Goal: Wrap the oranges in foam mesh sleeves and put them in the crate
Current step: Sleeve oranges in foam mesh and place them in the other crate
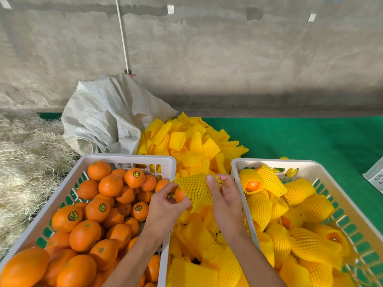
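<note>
Holding a round orange fruit [179, 195] in curled fingers, the left hand [165, 206] has it half inside a yellow foam mesh sleeve [195, 190], whose far edge the right hand [224, 195] pinches. Left of the grip sits a white plastic crate of bare oranges [128, 159]; right of it, a white plastic crate of wrapped oranges [269, 162].

both forearms reach forward — left hand [165, 200] and right hand [224, 195] curled, pinching.
</note>
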### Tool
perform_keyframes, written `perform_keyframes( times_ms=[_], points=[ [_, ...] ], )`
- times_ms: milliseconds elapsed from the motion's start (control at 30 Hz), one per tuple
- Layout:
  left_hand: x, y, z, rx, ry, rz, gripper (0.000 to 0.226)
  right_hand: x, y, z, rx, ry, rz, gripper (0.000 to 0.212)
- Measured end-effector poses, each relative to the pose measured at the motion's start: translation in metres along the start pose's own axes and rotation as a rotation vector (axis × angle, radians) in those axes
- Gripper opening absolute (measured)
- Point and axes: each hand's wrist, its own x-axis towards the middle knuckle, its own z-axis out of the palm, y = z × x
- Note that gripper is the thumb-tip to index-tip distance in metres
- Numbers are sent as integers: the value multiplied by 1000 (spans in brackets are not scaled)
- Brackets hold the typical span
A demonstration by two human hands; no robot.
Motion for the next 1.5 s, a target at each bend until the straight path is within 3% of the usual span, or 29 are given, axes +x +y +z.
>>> perform_keyframes(
  times_ms=[367,567,767,833,933,1033,1233,1333,1467,1500],
  points=[
    [-2,3,2,30,11,-50,49,-1,2,-1,-79,-109,-12,14],
    [0,-3,-2,61,-36,-23,12,-1,-1,-1,-97,-129,-2,11],
    [1,-8,4,89,50,-1,3,1,10,-2,-194,-71,-8,17],
    [-1,-9,7,101,118,35,8,2,13,-3,-265,-70,19,25],
    [-2,-10,11,150,224,89,14,3,16,-6,-379,-63,157,58],
    [-1,-10,10,150,226,144,22,2,20,-1,-186,-207,395,82],
    [-3,-14,9,238,72,245,36,0,24,2,184,-344,519,58],
    [-4,-19,9,271,-31,261,22,1,24,-1,276,-301,482,53],
    [-4,-18,11,165,-67,289,54,8,17,-4,376,-127,467,53],
    [-4,-19,12,188,-53,309,52,10,16,-6,402,-55,454,56]
  ],
)
